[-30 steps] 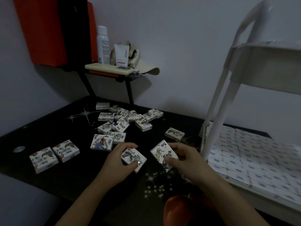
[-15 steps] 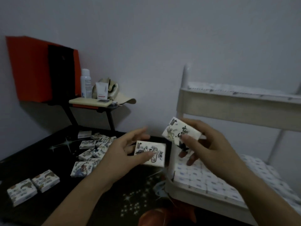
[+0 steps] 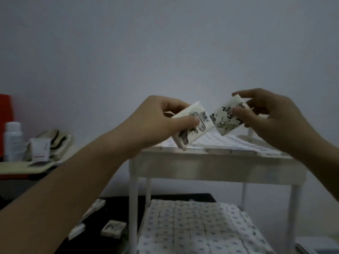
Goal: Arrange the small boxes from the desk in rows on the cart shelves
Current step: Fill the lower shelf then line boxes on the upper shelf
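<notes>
My left hand (image 3: 156,121) pinches a small white box with ink drawings (image 3: 194,131), tilted, just above the near left corner of the white cart's top shelf (image 3: 211,167). My right hand (image 3: 271,118) pinches a second printed box (image 3: 225,120) beside it, also tilted above that shelf. Rows of boxes (image 3: 238,143) lie on the top shelf behind the held ones. The lower shelf (image 3: 198,228) is packed with rows of boxes. A few loose boxes (image 3: 113,229) remain on the black desk (image 3: 113,204) at lower left.
A small side shelf (image 3: 23,166) at left carries a white bottle (image 3: 12,140), a tube (image 3: 40,150) and a cloth item. A red panel (image 3: 5,116) hangs at the far left. The cart's white legs (image 3: 134,208) stand against the desk edge. A plain wall fills the background.
Both hands have risen with their boxes from desk level up to the cart's top shelf, and my view has lifted and swung right toward the cart.
</notes>
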A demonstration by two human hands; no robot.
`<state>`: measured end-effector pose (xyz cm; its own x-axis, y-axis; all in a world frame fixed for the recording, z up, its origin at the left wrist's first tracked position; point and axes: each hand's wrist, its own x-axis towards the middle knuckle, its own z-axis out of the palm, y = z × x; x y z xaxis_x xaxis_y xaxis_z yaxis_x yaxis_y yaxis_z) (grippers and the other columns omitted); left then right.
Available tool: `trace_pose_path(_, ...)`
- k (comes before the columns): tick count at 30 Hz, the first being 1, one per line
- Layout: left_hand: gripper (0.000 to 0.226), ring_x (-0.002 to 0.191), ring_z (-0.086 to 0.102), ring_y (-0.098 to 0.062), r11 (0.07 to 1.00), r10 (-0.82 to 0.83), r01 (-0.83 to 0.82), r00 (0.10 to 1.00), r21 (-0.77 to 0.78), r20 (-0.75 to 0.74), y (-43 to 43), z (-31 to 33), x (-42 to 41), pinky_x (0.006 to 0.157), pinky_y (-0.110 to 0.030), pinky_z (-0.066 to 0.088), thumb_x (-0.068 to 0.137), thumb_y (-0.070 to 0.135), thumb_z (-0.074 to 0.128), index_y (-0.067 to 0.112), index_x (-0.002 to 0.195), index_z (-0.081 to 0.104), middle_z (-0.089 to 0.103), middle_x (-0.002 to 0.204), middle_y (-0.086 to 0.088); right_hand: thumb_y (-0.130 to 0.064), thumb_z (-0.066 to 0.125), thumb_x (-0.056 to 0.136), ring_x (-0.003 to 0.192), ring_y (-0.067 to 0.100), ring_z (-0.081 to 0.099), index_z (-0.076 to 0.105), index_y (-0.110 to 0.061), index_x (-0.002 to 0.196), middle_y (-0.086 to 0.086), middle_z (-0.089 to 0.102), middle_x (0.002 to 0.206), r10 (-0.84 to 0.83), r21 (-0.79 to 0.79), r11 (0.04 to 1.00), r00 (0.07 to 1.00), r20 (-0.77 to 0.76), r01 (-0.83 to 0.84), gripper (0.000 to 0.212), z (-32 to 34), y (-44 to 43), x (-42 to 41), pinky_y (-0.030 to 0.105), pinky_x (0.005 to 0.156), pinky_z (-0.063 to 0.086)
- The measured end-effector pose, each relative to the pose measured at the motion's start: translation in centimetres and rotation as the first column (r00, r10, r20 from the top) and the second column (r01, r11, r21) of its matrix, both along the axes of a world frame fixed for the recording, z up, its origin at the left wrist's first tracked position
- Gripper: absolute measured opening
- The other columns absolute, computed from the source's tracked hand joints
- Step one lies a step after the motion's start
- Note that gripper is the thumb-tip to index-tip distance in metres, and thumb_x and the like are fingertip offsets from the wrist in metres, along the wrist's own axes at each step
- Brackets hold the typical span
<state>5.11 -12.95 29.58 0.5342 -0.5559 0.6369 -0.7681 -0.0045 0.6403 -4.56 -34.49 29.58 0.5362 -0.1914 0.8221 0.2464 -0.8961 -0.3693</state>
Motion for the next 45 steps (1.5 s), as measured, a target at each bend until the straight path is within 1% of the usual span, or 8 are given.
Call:
trace_pose_path(3,0.005,0.073,0.071,-0.003,0.998,0.062,-0.063,0.998,0.021,0.029,-4.2,2.2,2.3,0.064,-0.015,0.055,0.085,0.023,0.071,0.022,0.09,0.073,0.075,0.082,0.007,-0.032,0.061,0.091,0.079,0.009,0.06,0.058,-0.031,0.126,-0.012,0.061,0.09,-0.152,-0.115,0.984,0.98,-0.129,0.137,0.035,2.3,-2.9,1.8,0.025,0.063,0.045)
trace_pose_path(7,0.016,0.086,0.066,-0.009,0.983,0.173,-0.176,0.983,0.059,0.054,-8.8,3.5,5.8,0.068,-0.021,0.052,0.084,0.027,0.072,0.018,0.095,0.065,0.07,0.094,0.003,-0.026,0.062,0.092,0.103,0.024,0.058,0.051,-0.023,0.128,0.002,0.063,0.114,-0.343,-0.24,0.925,0.918,-0.198,0.294,0.037,4.1,-6.1,5.5,0.038,0.082,0.051)
trace_pose_path(14,0.015,0.096,0.061,-0.02,0.9,0.32,-0.375,0.915,0.221,0.246,-14.3,4.7,9.9,0.084,-0.037,0.054,0.084,0.025,0.072,0.018,0.088,0.059,0.066,0.103,-0.004,-0.011,0.057,0.09,0.1,0.027,0.059,0.057,-0.021,0.113,0.008,0.063,0.117,-0.553,-0.436,0.81,0.758,-0.347,0.392,0.025,4.3,-10.5,12.7,0.032,0.072,0.049)
trace_pose_path(19,0.023,0.091,0.06,-0.021,0.807,0.354,-0.501,0.834,0.314,0.423,-18.4,6.2,13.5,0.065,-0.028,0.045,0.083,0.022,0.073,0.012,0.102,0.065,0.067,0.104,-0.006,-0.009,0.056,0.09,0.103,0.026,0.059,0.06,-0.018,0.116,0.008,0.062,0.117,-0.587,-0.474,0.793,0.688,-0.427,0.382,0.028,4.4,-11.4,15.5,0.031,0.074,0.046)
trace_pose_path(26,0.029,0.093,0.063,-0.022,0.778,0.259,-0.508,0.795,0.368,0.549,-23.8,7.3,16.1,0.073,-0.031,0.052,0.082,0.022,0.073,0.009,0.106,0.065,0.067,0.104,-0.006,-0.011,0.06,0.091,0.094,0.025,0.069,0.065,-0.021,0.117,0.005,0.065,0.116,-0.449,-0.31,0.894,0.635,-0.629,0.325,0.029,3.5,-13.0,16.7,0.028,0.074,0.057)
trace_pose_path(30,0.03,0.091,0.067,-0.02,0.766,0.199,-0.469,0.823,0.44,0.532,-25.5,6.7,16.6,0.06,-0.022,0.047,0.083,0.022,0.073,0.009,0.109,0.067,0.069,0.104,-0.005,-0.008,0.059,0.093,0.099,0.031,0.067,0.066,-0.016,0.114,0.012,0.059,0.121,-0.309,-0.148,0.942,0.6,-0.738,0.303,0.024,2.8,-13.2,17.3,0.036,0.083,0.058)
trace_pose_path(36,0.023,0.067,0.06,-0.011,0.83,0.144,-0.31,0.922,0.464,0.36,-26.4,5.3,17.4,0.048,-0.017,0.044,0.084,0.019,0.073,0.01,0.105,0.068,0.071,0.097,-0.007,-0.003,0.048,0.096,0.105,0.028,0.064,0.062,-0.019,0.124,0.004,0.052,0.112,-0.298,-0.17,0.941,0.484,-0.823,0.291,0.035,1.9,-13.0,17.4,0.036,0.092,0.054)
trace_pose_path(45,0.02,0.075,0.07,-0.009,0.874,0.02,-0.095,0.987,0.476,0.159,-26.3,4.5,18.4,0.055,-0.017,0.048,0.081,0.018,0.078,0.01,0.095,0.067,0.074,0.09,-0.006,-0.01,0.047,0.098,0.094,0.024,0.059,0.053,-0.008,0.133,0.017,0.057,0.126,-0.272,-0.041,0.905,0.502,-0.821,0.423,0.035,1.9,-13.3,17.7,0.038,0.095,0.053)
